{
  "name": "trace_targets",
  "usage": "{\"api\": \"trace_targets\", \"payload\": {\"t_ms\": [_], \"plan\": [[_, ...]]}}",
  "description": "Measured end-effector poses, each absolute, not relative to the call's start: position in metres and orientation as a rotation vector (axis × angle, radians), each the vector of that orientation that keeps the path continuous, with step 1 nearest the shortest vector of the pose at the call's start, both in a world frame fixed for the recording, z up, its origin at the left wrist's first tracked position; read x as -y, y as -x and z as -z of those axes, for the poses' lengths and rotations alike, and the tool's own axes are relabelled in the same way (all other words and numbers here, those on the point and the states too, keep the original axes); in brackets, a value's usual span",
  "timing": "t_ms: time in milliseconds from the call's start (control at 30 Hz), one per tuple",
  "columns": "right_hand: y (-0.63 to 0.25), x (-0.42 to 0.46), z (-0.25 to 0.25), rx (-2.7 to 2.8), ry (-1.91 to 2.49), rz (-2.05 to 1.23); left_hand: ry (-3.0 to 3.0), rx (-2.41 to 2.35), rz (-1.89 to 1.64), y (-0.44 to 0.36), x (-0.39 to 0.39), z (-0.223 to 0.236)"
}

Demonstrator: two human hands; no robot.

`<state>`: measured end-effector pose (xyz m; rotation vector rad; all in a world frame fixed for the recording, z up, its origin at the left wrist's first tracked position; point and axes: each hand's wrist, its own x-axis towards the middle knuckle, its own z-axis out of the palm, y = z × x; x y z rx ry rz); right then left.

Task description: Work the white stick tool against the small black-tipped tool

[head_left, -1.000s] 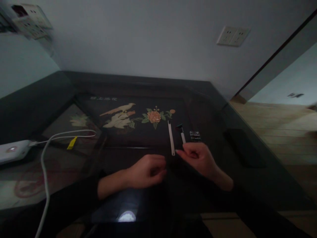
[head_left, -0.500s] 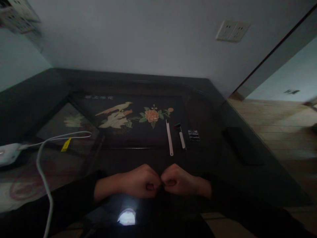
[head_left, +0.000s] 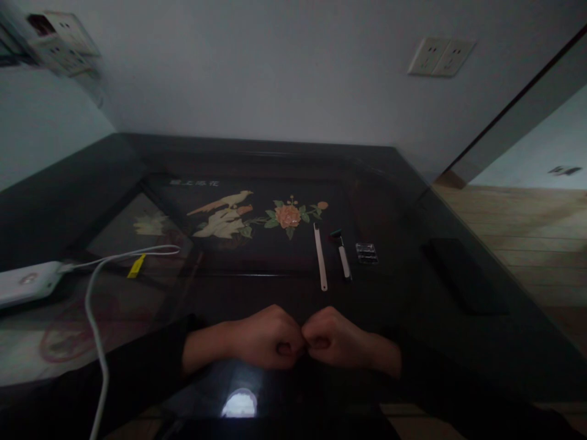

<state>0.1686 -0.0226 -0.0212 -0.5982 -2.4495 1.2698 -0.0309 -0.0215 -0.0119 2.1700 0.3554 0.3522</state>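
Observation:
My left hand [head_left: 268,337] and my right hand [head_left: 337,337] rest side by side on the dark glass-topped table [head_left: 403,201], both curled into fists, knuckles touching. What they hold, if anything, is hidden inside the fingers. Just beyond them lie three small things in a row: a slim white stick [head_left: 320,264], a short tool with a dark head and white handle [head_left: 342,255], and a small clear packet [head_left: 367,252].
A white power bank [head_left: 27,282] with a white cable [head_left: 98,287] and yellow tag [head_left: 136,265] lies at the left. A bird-and-flower inlay [head_left: 257,215] shows under the glass. A dark flat slab [head_left: 463,275] sits right. Wall sockets [head_left: 440,56] are above.
My right hand drew back from the white-handled tool and met my left hand at the near edge; both closed into fists. The view shifted slightly.

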Motion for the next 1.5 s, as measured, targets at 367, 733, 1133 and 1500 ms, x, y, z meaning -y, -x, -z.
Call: {"api": "trace_targets", "payload": {"t_ms": [367, 733, 1133, 1500], "plan": [[-0.1673, 0.0227, 0.0174, 2.42, 0.611, -1.283, -2.064, -0.363, -0.393, 0.0304, 0.0219, 0.0103], [-0.1659, 0.0233, 0.0162, 2.386, 0.637, -1.323, -2.054, -0.392, -0.345, 0.0309, 0.0214, 0.0098], [-0.1676, 0.023, 0.0179, 2.369, 0.689, -1.316, -2.004, -0.442, -0.37, 0.0276, 0.0216, 0.0059], [-0.1664, 0.0236, 0.0147, 2.388, 0.706, -1.308, -2.024, -0.409, -0.361, 0.0284, 0.0197, 0.0074]]}}
